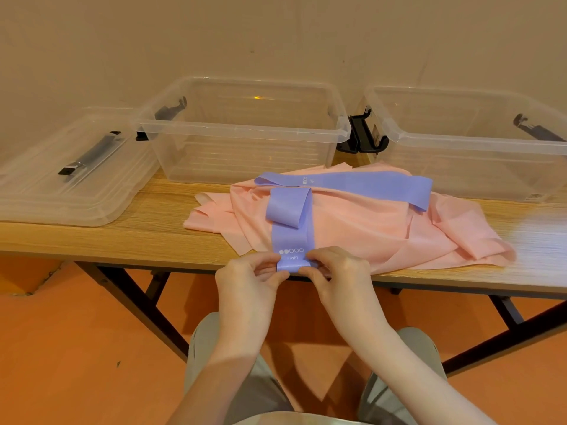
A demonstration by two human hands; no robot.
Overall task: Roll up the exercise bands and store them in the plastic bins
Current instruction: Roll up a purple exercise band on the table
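Note:
A purple exercise band [291, 234] lies folded over a crumpled pink band [362, 228] on the wooden table [147, 234]. Its near end, printed "Light", hangs at the table's front edge. My left hand [248, 280] and my right hand [337, 271] pinch that end from either side, where a small roll is curled. Two clear plastic bins stand behind the bands: one in the middle [239, 130] and one at the right [472, 142]. Both look empty.
A clear bin lid [67, 179] with a dark handle lies flat at the left of the table. Black latches hang on the bins' sides. A beige wall rises close behind. Below the table edge are dark metal legs, an orange floor and my knees.

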